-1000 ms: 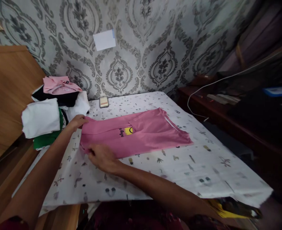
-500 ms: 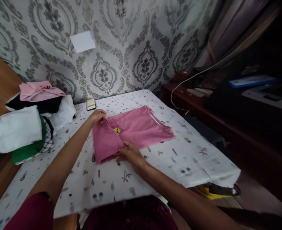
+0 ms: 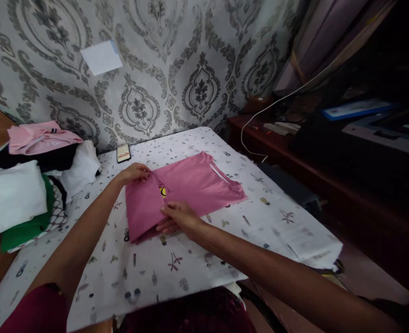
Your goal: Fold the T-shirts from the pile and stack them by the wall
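A pink shirt [image 3: 190, 185] lies partly folded on the white patterned cloth [image 3: 225, 249], its neckline toward the right. The folded part is at the left, and a bit of yellow print [image 3: 163, 191] shows at its edge. My left hand [image 3: 135, 174] is closed on the far end of that folded edge. At the near end of the edge, my right hand [image 3: 180, 217] pinches the fabric between thumb and fingers, with some fingers under it.
Piled clothes [image 3: 34, 152] in pink, black, white and green sit at the left. A phone [image 3: 123, 152] lies near the patterned wall. Along the right stands a dark red desk [image 3: 239, 127] with a white cable [image 3: 242, 138] hanging over it.
The folded edge has shifted a little, and less of its near part lies over the shirt's middle. Both hands still hold it. The view has turned slightly, moving everything left in the picture.
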`<control>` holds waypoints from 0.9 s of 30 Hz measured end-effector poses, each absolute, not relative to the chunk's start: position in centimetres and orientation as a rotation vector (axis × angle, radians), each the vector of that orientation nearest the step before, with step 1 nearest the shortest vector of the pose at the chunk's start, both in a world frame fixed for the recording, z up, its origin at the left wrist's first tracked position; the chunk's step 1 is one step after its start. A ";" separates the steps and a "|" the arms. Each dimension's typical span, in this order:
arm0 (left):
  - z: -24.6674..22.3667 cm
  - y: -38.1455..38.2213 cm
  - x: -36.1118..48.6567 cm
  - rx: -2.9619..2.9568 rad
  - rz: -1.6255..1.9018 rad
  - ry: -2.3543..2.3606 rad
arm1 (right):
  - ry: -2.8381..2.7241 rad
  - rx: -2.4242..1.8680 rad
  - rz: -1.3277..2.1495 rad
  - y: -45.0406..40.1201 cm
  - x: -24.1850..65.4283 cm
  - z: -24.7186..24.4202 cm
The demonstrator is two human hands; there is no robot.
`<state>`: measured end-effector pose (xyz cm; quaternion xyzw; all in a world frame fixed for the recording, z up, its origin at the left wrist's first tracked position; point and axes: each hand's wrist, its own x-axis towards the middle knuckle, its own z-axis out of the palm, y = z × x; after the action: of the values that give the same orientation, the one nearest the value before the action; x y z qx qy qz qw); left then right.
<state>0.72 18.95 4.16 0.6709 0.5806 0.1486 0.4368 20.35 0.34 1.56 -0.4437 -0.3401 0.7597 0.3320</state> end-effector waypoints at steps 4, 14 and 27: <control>4.0 19.6 0.9 1.851 0.476 1.413 | -1.096 -1.155 1.649 -0.2 21.0 0.6; 1.7 19.9 2.0 2.013 0.550 1.385 | -1.256 -1.265 1.756 -0.4 22.3 0.2; 1.7 20.4 0.6 2.049 0.493 1.312 | -1.419 -1.327 1.767 -0.5 22.5 1.1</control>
<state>0.60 20.41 1.67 0.7809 0.5000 0.1880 0.3238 22.50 -0.49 1.07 -0.4887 -0.5226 0.6505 0.2548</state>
